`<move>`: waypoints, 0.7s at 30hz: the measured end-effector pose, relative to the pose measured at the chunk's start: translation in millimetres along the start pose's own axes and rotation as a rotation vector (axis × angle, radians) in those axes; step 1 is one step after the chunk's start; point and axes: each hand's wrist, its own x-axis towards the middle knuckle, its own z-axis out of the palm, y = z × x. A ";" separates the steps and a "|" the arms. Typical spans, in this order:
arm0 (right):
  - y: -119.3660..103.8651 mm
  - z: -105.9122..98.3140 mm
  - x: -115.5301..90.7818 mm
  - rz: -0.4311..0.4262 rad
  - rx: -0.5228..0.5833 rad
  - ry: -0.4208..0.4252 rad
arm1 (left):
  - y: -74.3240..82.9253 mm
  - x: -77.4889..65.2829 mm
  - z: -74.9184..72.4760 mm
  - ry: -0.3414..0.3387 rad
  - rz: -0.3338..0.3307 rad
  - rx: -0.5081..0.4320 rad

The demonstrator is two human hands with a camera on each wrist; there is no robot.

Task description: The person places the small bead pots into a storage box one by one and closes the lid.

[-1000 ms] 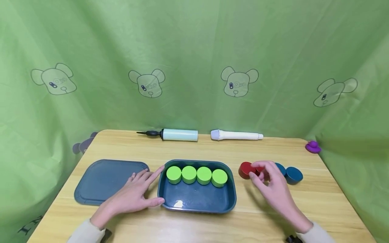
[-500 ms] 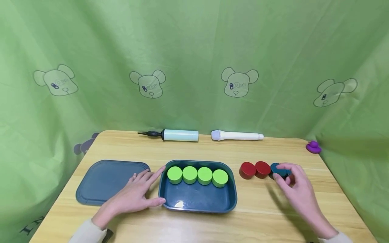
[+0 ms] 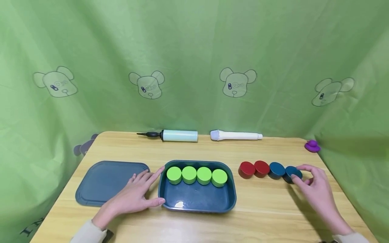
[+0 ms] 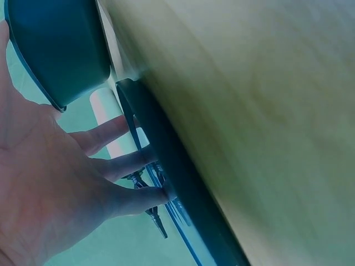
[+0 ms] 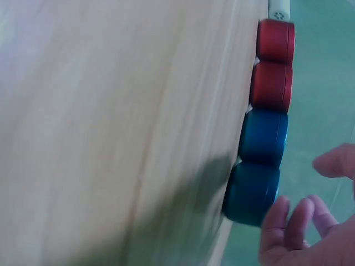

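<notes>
A dark blue rectangular box stands mid-table. Inside, along its back wall, is a row of several lime-green round tins. My left hand is spread, with index finger and thumb at the box's left rim and its other fingers over the flat dark blue lid. To the right of the box, two red round tins and two blue round tins form a line. Thumb and fingers of my right hand are parted over the rightmost blue tin; in the right wrist view the thumb is apart from it.
Along the table's back edge lie a pale blue hand pump with a black nozzle and a white toy microphone. A purple rubber duck sits at the back right corner. Green curtain encloses the back and sides.
My right hand has moved rightward along the line, from the red tins past the first blue one to the last blue one. The tins and my left hand stay in place.
</notes>
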 end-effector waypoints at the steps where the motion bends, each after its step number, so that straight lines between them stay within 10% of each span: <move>1: 3.3 -0.2 1.6 0.003 0.002 -0.016 | -0.1 0.0 -0.1 0.000 -0.001 0.001; 21: 30.3 4.8 20.6 0.197 0.122 -0.223 | 1.1 0.2 -1.1 0.007 0.005 -0.003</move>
